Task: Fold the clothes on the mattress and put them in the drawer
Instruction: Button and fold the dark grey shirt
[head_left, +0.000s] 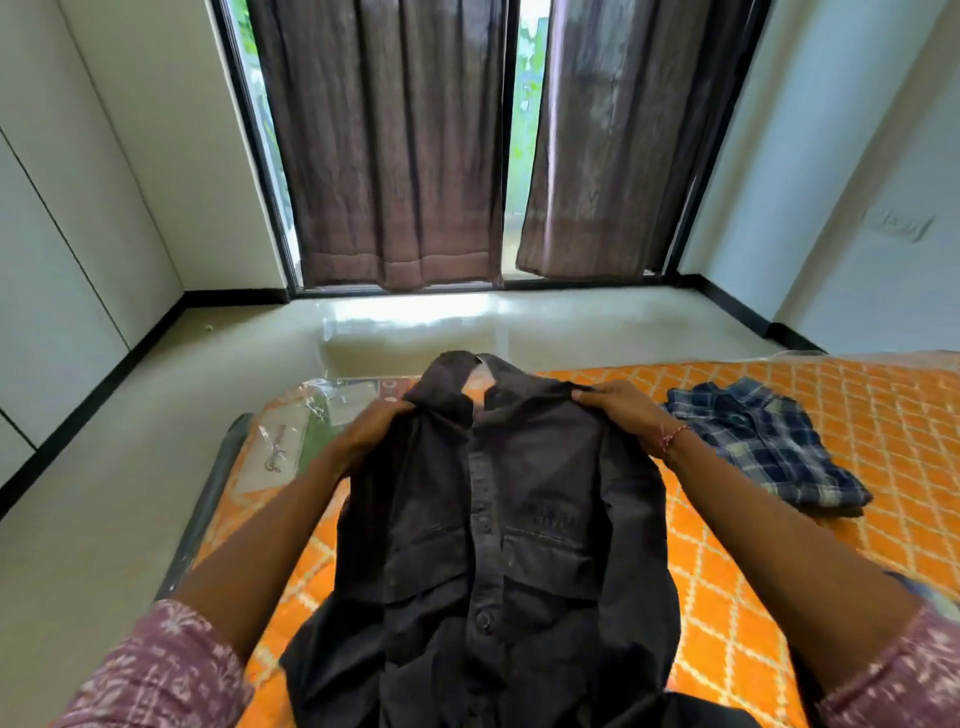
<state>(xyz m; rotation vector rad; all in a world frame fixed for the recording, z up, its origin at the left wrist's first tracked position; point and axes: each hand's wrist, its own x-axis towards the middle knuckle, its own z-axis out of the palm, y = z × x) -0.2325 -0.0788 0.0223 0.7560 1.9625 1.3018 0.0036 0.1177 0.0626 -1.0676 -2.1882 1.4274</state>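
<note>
A dark button-front shirt lies face up on the orange lattice-patterned mattress, its matte woven cloth creased around two flapped chest pockets. The left hand and right hand each grip a shoulder beside the collar; even tension there should keep the fold square. A blue plaid shirt lies crumpled just beyond the right hand.

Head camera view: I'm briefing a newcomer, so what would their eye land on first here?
First the dark shirt, spread front-up in the middle of the orange patterned mattress, with both hands gripping its shoulders: left hand, right hand. Next, the blue plaid shirt lying bunched on the mattress to the right. Behind, dark curtains hang over a bright window.
</note>
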